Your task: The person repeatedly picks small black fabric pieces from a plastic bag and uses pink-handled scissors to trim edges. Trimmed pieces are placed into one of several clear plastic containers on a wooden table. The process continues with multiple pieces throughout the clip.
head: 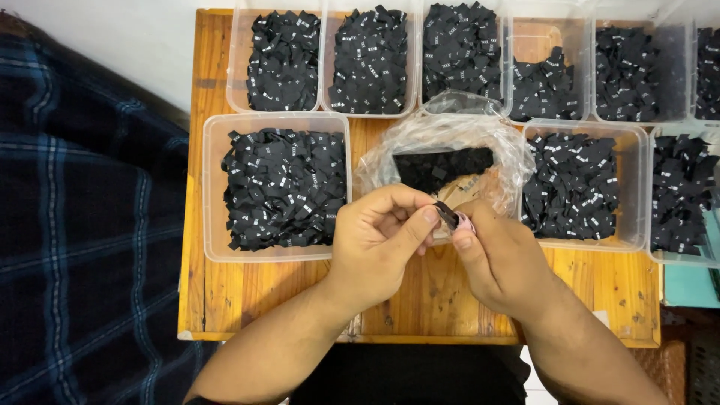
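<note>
My left hand (379, 244) and right hand (499, 259) meet over the table (225, 292), just in front of the bag (442, 154). Between them I pinch a small black tag (446, 215): my left thumb and forefinger close on its near end, and my right fingertips close on the other end, where a bit of pale pink shows; I cannot tell what that is. Both hands are curled shut around this one tag, the other fingers folded in.

The bag is clear plastic, open and crumpled, and holds a dark heap of more black tags. It sits in the middle of the table, behind my hands.

Left of the bag stands a clear tub (212, 187) full of black tags with small white marks. Right of the bag stands another such tub (637, 187), also full, and beyond that one more at the table's right edge. Behind the bag runs a row of clear tubs (238, 60), each filled with the same kind of tags, the one right behind the bag only partly full.

Far left of the bag, off the table, lies dark blue plaid cloth (82, 225).
</note>
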